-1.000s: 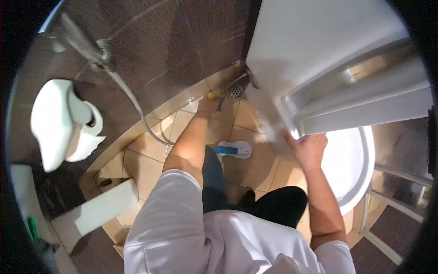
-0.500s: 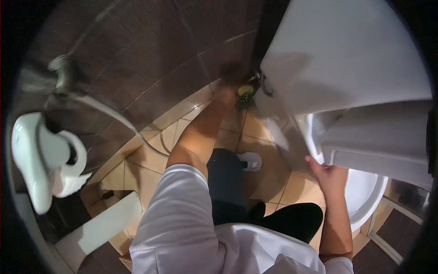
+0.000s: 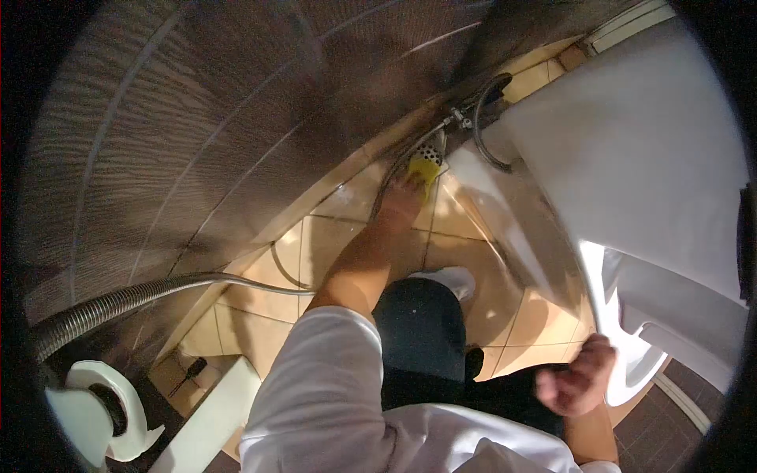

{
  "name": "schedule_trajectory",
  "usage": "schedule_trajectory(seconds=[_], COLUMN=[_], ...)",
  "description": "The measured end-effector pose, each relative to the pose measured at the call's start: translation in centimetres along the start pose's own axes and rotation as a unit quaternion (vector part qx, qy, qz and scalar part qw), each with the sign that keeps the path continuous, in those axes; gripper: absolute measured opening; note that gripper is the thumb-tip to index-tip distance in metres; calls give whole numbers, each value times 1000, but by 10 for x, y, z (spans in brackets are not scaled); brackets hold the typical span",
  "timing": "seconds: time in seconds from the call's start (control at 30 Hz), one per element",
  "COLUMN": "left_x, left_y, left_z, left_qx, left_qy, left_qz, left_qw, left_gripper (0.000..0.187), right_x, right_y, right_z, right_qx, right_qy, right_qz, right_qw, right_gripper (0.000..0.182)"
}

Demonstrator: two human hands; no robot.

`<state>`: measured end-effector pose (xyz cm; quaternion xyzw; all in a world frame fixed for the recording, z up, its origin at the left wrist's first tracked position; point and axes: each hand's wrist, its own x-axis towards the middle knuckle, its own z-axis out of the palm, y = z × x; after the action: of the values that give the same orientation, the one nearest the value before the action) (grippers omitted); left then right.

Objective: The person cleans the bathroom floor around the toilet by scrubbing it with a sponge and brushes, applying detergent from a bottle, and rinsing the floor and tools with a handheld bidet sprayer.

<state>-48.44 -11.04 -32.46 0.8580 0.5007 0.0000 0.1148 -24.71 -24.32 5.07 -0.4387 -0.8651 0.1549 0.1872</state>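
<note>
My left hand point(image 3: 404, 197) reaches down to the tiled floor beside the dark wall, its fingers closed on a yellow cloth or sponge point(image 3: 426, 167). A white piece with dark dots point(image 3: 430, 153) shows just beyond the yellow thing; whether the two are joined is unclear. My right hand point(image 3: 579, 378) is in the air beside the white toilet bowl point(image 3: 643, 366), slightly blurred. Its fingers are curled in, and nothing shows in them.
The toilet's large white body point(image 3: 631, 134) fills the right side. A metal valve point(image 3: 460, 118) and grey hose point(image 3: 482, 130) sit by the wall. A ribbed shower hose point(image 3: 158, 292) crosses the left. Toilet paper point(image 3: 118, 402) hangs at lower left, near a white board point(image 3: 209, 422).
My right hand has come off the toilet's edge and curled, moving lower. The view has shifted, showing more of the floor corner and valve. My left hand is still at the yellow thing.
</note>
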Motion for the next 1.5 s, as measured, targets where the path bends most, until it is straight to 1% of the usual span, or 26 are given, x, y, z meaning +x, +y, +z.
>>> schedule_trajectory(seconds=[0.03,0.07,0.1,0.13,0.17,0.2,0.23,0.27,0.3,0.33,0.43,0.53,0.6,0.67,0.77,0.8,0.87,0.9,0.97,1.0,1.07,1.1,1.17,1.3,1.37,1.5], left_x=[4,17,32,41,37,27,21,21,22,20,18,17,15,19,7,3,-4,-4,5,4,-1,-9,-26,-40,-49,-35], left_y=[3,7,9,10,13,17,17,12,7,8,12,11,6,5,-1,-2,2,5,7,7,2,1,-1,-29,-43,-33], left_z=[-15,-30,-44,-52,-47,-32,-17,-3,11,10,-28,-40,-21,1,14,8,1,-17,-71,-80,-97,-126,-187,-100,-31,-3], left_qx=[50,51,17,-17,-13,-146,-270,-268,-147,-23,9,-11,-11,-122,-63,-64,65,62,-220,-221,-221,-218,-240,-103,-250,-299], left_qy=[-21,-18,-206,-385,-383,-197,3,5,-44,-93,-159,-160,-120,-59,-6,-10,163,156,25,20,253,250,70,2,48,89], left_qz=[30,32,-3,-42,-44,-160,-264,-264,-156,-44,-62,-67,-59,-161,-52,-50,3,3,-125,-128,-130,-138,-153,-99,-159,-149], left_qw=[998,998,978,922,922,956,926,927,976,994,985,985,991,978,997,997,984,986,967,967,933,933,956,990,954,938], left_gripper=[44,44,42,40,40,39,39,39,40,41,40,38,35,33,31,31,25,25,24,24,28,28,30,29,29,30], right_x=[22,34,70,98,120,139,153,172,185,201,224,248,264,281,305,311,318,318,319,319,318,316,312,306,303,308], right_y=[-3,-8,-16,-17,-16,-12,-17,-30,-40,-40,-38,-31,-24,-16,-5,-4,2,6,10,12,12,11,12,15,15,15], right_z=[7,17,12,19,22,25,25,9,-6,-10,-10,0,4,13,33,38,47,50,51,50,51,50,49,48,50,53], right_qx=[11,-15,-39,-38,-80,-58,-28,-138,-247,-274,-266,-238,-205,-165,-125,-116,-100,-95,-87,-81,-73,-69,-62,-58,-55,-48], right_qy=[14,57,-40,-9,12,45,89,78,64,86,114,122,121,130,163,172,189,195,205,213,221,226,238,255,264,284], right_qz=[-128,-109,-76,-62,-95,-131,-129,-169,-205,-233,-267,-274,-253,-218,-180,-175,-164,-159,-154,-153,-153,-152,-150,-155,-153,-146], right_qw=[992,992,995,997,992,989,987,973,945,929,919,924,938,953,962,962,963,963,963,962,960,960,958,953,951,946], right_gripper=[26,28,27,25,24,25,30,35,40,40,41,41,41,41,42,42,42,42,42,43,43,43,43,44,44,44])
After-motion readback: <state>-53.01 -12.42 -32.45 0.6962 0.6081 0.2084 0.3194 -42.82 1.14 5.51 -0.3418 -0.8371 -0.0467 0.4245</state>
